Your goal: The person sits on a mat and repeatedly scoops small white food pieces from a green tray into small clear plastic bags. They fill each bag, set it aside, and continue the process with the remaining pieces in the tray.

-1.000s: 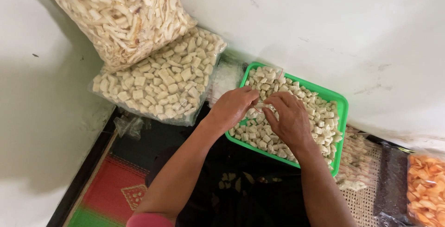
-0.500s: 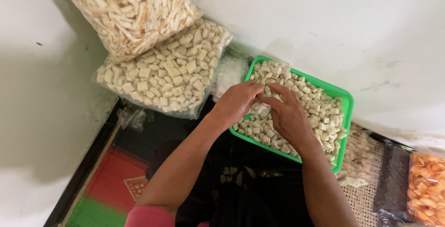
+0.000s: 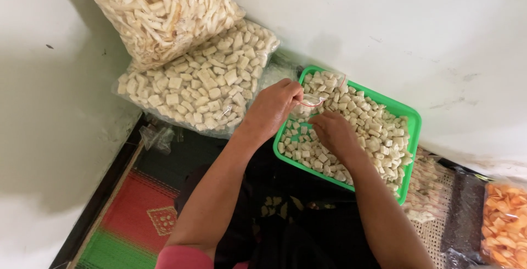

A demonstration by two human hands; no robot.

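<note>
Person sitting on the floor in a corner, both arms reaching forward over a green tray (image 3: 413, 123) heaped with pale square cracker pieces (image 3: 379, 137).

Left hand (image 3: 273, 107) is pinching the mouth of a small clear plastic bag (image 3: 314, 102) — thumb and fingers closed on its rim, holding it up above the tray's near-left part. The bag is showing a thin red line along its top edge; how much it is holding I cannot tell.

Right hand (image 3: 333, 133) is lying palm-down on the pieces just beside the bag, fingers curled in. Whether its grip is closed on any pieces is hidden under the hand.

Step in hand, as I am reading it: filling the small bag from the tray, a scoop under way. The next move is calling for the left hand keeping the mouth spread open while the right is lifting pieces to it — a narrow opening, so spillage looks the likely risk.

Around them: a large clear sack of square pieces (image 3: 203, 82) leaning against the wall, a bigger sack of strip-shaped crackers (image 3: 159, 11) on top, orange crackers (image 3: 508, 222) at far right, a striped mat (image 3: 134, 222) below.
</note>
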